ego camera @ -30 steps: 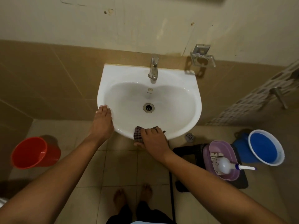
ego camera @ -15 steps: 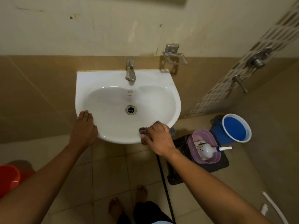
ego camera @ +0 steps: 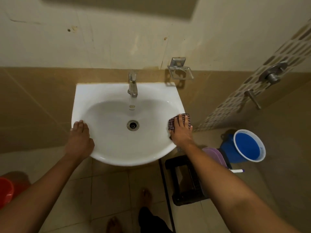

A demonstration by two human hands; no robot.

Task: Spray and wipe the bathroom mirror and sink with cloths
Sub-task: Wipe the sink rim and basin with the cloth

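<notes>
Fingers [ego camera: 182,119] of the right hand [ego camera: 180,132] lie straight and flat on a checked cloth [ego camera: 171,123], pressing it onto the right rim of the white sink [ego camera: 117,152]; the cloth shows beyond the fingertips and along the thumb side. Across the basin, the left hand [ego camera: 80,140] rests on the sink's left rim with its fingers [ego camera: 80,126] relaxed and laid over the edge, holding nothing. Between the two hands sits the metal drain [ego camera: 133,125] at the bottom of the bowl, and at the back of the sink stands a steel tap [ego camera: 132,85]. On the wall just right of the tap hangs a metal soap holder [ego camera: 180,70]. Below the right forearm, on the tiled floor [ego camera: 107,195], stands a dark stool [ego camera: 185,182] carrying a purple tub [ego camera: 217,154], largely hidden by the arm. Near it is a blue bucket [ego camera: 244,147]. A red bucket [ego camera: 5,190] shows at the left edge. Bare feet [ego camera: 145,195] stand beneath the sink.
</notes>
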